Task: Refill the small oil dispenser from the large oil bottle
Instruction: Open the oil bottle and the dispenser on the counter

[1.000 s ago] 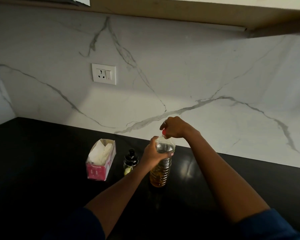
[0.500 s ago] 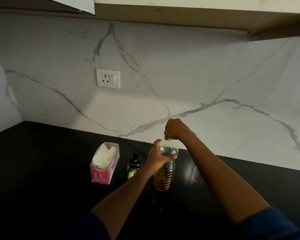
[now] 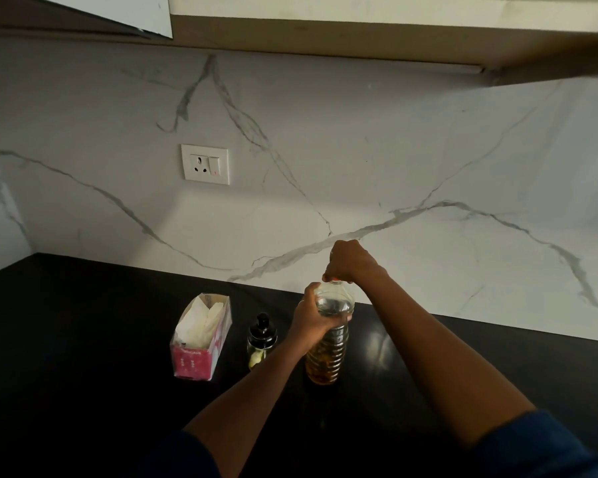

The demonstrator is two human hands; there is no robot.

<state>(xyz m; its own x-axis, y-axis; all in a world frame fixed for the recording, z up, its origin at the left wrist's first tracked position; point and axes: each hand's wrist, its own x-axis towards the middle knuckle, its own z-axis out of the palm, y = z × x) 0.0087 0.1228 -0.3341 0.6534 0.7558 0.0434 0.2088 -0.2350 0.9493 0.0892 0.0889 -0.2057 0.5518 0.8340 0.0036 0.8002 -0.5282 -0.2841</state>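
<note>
The large oil bottle [image 3: 327, 353] stands upright on the black counter [image 3: 83, 339], clear ribbed plastic with amber oil in its lower part. My left hand [image 3: 311, 319] grips its upper body. Directly above, my right hand [image 3: 351, 262] curls over the bottle's top, and a sliver of the red cap shows under the fingers. Just left of the bottle stands the small oil dispenser [image 3: 262, 339], a glass jar with a black pump-style lid and a little yellowish oil at the bottom. Neither hand touches it.
A pink open box [image 3: 201, 343] holding white tissues sits left of the dispenser. The marble backsplash with a wall socket [image 3: 205, 164] rises behind. An open cabinet door [image 3: 118, 12] hangs overhead at the upper left.
Both hands stay on the bottle; my right hand keeps its grip over the cap with a slight shift. The camera has tilted up a little, so everything sits lower in view.
</note>
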